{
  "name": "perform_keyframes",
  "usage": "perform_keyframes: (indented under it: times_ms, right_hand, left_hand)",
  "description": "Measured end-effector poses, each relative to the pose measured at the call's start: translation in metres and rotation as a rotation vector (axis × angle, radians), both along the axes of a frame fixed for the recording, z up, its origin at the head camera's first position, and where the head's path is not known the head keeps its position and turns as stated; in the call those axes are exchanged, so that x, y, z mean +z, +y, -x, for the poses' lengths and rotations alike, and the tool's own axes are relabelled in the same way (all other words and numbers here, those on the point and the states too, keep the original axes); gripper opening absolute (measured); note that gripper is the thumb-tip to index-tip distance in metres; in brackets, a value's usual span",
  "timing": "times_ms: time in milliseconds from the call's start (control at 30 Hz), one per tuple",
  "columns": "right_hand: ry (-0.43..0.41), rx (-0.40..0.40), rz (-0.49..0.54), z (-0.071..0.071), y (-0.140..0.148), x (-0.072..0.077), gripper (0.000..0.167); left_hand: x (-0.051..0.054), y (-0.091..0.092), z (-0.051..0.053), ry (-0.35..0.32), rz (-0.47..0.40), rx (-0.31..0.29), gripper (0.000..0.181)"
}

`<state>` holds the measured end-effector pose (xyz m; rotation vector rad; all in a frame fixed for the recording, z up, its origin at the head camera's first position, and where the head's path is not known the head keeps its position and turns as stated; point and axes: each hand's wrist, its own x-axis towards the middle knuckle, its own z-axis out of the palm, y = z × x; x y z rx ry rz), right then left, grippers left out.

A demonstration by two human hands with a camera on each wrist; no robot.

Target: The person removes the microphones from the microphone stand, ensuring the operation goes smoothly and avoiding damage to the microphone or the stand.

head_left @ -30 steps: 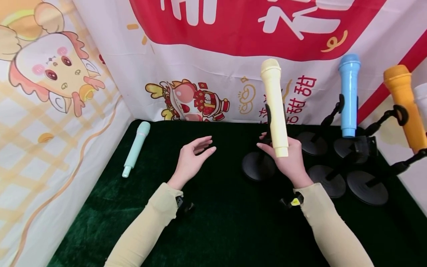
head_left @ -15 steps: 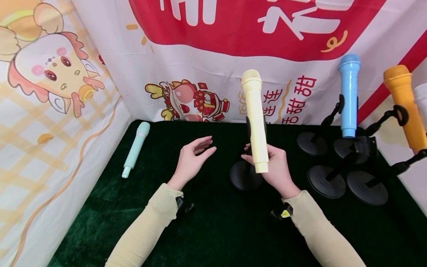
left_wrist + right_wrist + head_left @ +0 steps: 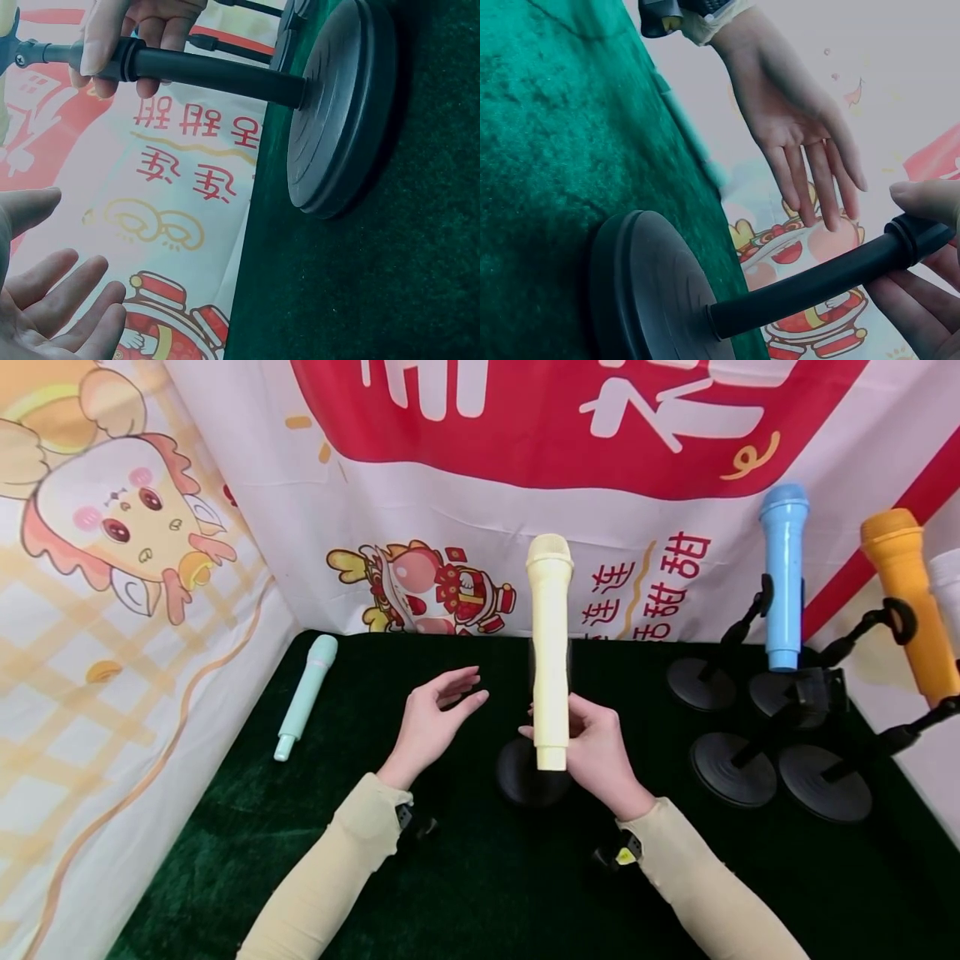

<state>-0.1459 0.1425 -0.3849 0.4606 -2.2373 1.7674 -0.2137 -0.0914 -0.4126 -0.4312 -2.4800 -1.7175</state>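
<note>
Close to us, the left hand [image 3: 433, 727] has its thumb and fingers apart, holding nothing. Across from it, the right hand [image 3: 600, 756] has its thumb and fingers wrapped around the straight pole of a black stand [image 3: 810, 289]. The pole is thin, so it seems easy to grip. We see the stand's wide, round foot below the right hand, likely made big to stop tipping; we can't tell if it touches the dark green, fuzzy cloth tabletop [image 3: 487, 877]. The pale yellow plastic microphone [image 3: 551, 652] sits on top of that stand, just left of the right hand. Left of the left hand, a mint green microphone [image 3: 306, 697] lies flat, with no stand to hold it up. Far right of the right hand, black stands [image 3: 735, 768] prop up blue [image 3: 784, 577] and orange [image 3: 911, 602] microphones.
</note>
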Motion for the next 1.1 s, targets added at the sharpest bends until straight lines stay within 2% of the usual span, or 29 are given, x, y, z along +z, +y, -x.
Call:
perform_keyframes:
  times_ms: [233,433,667,833,967,1100]
  right_hand:
    - [0.014,0.009,-0.064,-0.005,-0.002,0.002,0.03]
    - [0.044,0.032,-0.098,-0.006,-0.001,0.004,0.03]
    - [0.071,0.067,-0.111,-0.006,0.002,0.01,0.025]
    - [0.041,0.09,-0.108,-0.005,0.002,0.009,0.024]
    - [0.027,0.087,-0.108,0.003,0.005,-0.005,0.025]
    - [0.026,0.093,-0.098,0.009,0.009,-0.02,0.028]
  left_hand:
    - [0.001,0.001,-0.001,0.013,0.003,-0.004,0.046]
    - [0.011,0.006,-0.007,0.033,-0.021,-0.025,0.047]
    - [0.033,0.016,-0.014,0.077,-0.107,-0.066,0.041]
    - [0.052,0.023,-0.018,0.108,-0.2,-0.098,0.04]
    - [0.066,0.028,-0.019,0.117,-0.235,-0.137,0.042]
    - [0.076,0.033,-0.019,0.094,-0.236,-0.174,0.045]
